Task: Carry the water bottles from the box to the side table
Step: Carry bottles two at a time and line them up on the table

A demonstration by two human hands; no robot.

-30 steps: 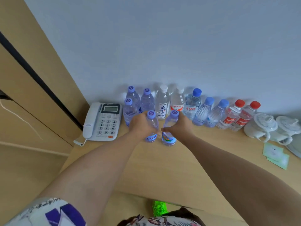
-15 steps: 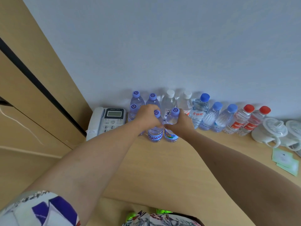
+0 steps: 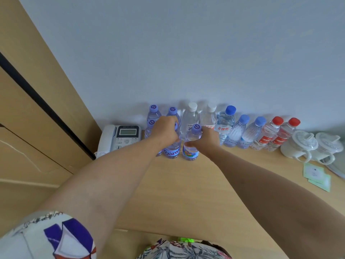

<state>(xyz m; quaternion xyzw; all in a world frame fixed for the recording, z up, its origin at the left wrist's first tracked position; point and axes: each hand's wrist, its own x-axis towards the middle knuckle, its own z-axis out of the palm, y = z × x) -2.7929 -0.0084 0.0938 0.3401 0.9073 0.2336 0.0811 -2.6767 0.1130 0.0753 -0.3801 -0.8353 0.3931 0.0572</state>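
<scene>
Standing upright on the wooden side table (image 3: 186,193), two small purple-capped water bottles sit side by side, almost touching, and each has a hand on it. The left-hand bottle (image 3: 172,151) is under the left hand (image 3: 165,130), whose fingers curl over its cap and shoulder, hiding the top. The right-hand bottle (image 3: 190,150) is gripped round its upper body by the right hand (image 3: 206,141), thumb across the front, purple cap poking out above. Just behind them, a row of bottles (image 3: 242,131) lines the wall: more purple caps at the left, then white caps, blue caps, and two red caps. Left of the bottles sits a white desk telephone (image 3: 119,139). Far right, two white lidded mugs (image 3: 309,146), with green paper sachets (image 3: 317,176) lying in front of them.
</scene>
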